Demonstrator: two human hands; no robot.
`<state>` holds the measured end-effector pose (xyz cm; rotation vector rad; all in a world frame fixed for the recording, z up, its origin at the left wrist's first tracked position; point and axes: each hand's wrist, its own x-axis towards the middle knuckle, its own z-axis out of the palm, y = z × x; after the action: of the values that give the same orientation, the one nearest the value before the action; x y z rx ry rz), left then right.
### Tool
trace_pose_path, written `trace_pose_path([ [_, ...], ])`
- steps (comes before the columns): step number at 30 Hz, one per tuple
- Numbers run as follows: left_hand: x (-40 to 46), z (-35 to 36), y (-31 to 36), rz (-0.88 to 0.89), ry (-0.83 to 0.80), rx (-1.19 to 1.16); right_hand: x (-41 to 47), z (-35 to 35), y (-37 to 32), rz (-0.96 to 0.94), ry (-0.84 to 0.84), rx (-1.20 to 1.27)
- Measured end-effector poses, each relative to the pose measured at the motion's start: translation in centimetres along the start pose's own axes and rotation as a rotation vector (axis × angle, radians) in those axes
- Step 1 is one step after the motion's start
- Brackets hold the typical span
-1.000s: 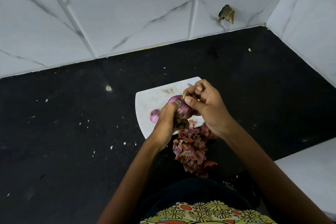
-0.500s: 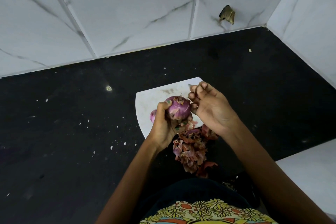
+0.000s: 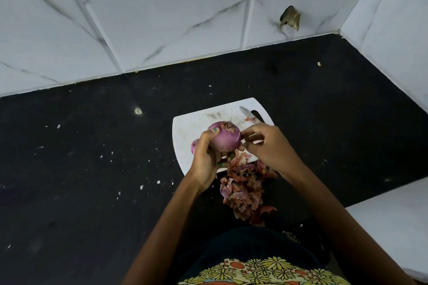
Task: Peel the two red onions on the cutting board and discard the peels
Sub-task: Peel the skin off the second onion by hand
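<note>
A black countertop (image 3: 92, 169) is seen, flecked with small pale crumbs, and it is backed on the far side and to the right by white marble-patterned wall tiles (image 3: 162, 18), one of which is broken open by a ragged hole (image 3: 290, 19). A white cutting board (image 3: 185, 132) is laid on the counter, and everything else is placed relative to it. Over the near edge of the board, a heap of reddish-brown papery onion peels (image 3: 243, 194) is piled, spilling from the board onto the counter towards the person. Above the middle of the board a red onion (image 3: 225, 137) is held up; its skin is shown smooth and pinkish-purple, mostly bared, with a patch of dry brown scraps left at the top end. It is gripped from the left and from beneath by the left hand (image 3: 205, 162), whose fingers and thumb are curled around it. The right hand (image 3: 271, 146) is held just right of that onion, over the board's right side, its fingertips bent and brought close together near the onion's edge; whether a scrap of peel is pinched there cannot be told. A second onion (image 3: 194, 146), also purple, is partly hidden behind the left hand at the board's left side. A knife (image 3: 246, 114) is laid at the board's far right corner, only its blade tip being clearly visible.
</note>
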<state>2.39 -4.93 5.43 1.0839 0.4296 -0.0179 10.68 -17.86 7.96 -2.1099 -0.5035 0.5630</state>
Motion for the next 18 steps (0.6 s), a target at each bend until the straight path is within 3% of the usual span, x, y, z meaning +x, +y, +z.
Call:
trace_pose_path([
  [4, -0.1, -0.2, 0.0, -0.009, 0.003, 0.078, -0.3, -0.4, -1.3, -0.24, 0.214, 0.089],
  [7, 0.1, -0.1, -0.1, 0.005, 0.023, 0.139, -0.4, -1.0, -2.3, -0.449, 0.131, 0.04],
  [10, 0.1, 0.1, -0.1, 0.045, 0.018, 0.203, 0.0, -1.1, -2.5, -0.492, 0.022, -0.071],
  [18, 0.0, -0.3, -0.1, 0.095, 0.037, 0.306, 0.3, -1.2, -2.5, -0.505, 0.022, -0.083],
])
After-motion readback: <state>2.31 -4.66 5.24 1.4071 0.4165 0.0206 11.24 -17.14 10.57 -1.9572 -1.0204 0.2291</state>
